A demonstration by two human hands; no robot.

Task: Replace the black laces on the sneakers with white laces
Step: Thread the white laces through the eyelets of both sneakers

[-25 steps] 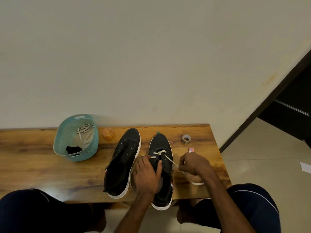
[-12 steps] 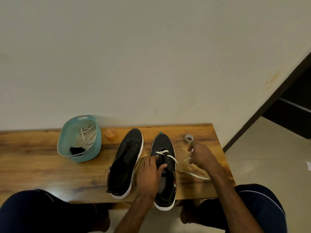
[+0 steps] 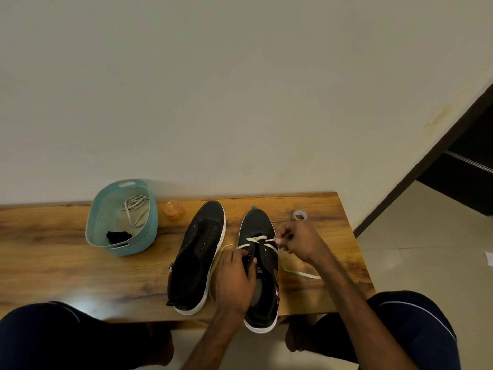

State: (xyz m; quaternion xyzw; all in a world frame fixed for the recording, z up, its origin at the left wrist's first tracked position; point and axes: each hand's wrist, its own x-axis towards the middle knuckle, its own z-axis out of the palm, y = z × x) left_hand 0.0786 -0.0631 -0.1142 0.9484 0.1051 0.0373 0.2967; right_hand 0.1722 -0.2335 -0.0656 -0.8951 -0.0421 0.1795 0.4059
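Observation:
Two black sneakers with white soles lie side by side on the wooden table [image 3: 66, 268]. The left sneaker [image 3: 198, 252] has no lace in its eyelets. The right sneaker [image 3: 262, 228] has a white lace [image 3: 256, 240] crossed through its front eyelets. My left hand [image 3: 236, 279] grips the right sneaker's tongue and left flank. My right hand [image 3: 298, 240] pinches one end of the white lace at the shoe's right side. The lace's slack [image 3: 304, 274] trails over the table to the right. Another loop of it shows left of the shoe.
A teal basket [image 3: 149, 228] at the back left holds a second white lace [image 3: 134, 206] and bundled black laces [image 3: 117, 235]. An orange jar [image 3: 174, 209] and a tape roll [image 3: 300, 215] stand near the wall. My knees frame the table's front edge. A doorway opens at the right.
My right hand moved from the table's front right up toward the shoe's front eyelets, carrying the lace end. My left hand stayed on the right sneaker.

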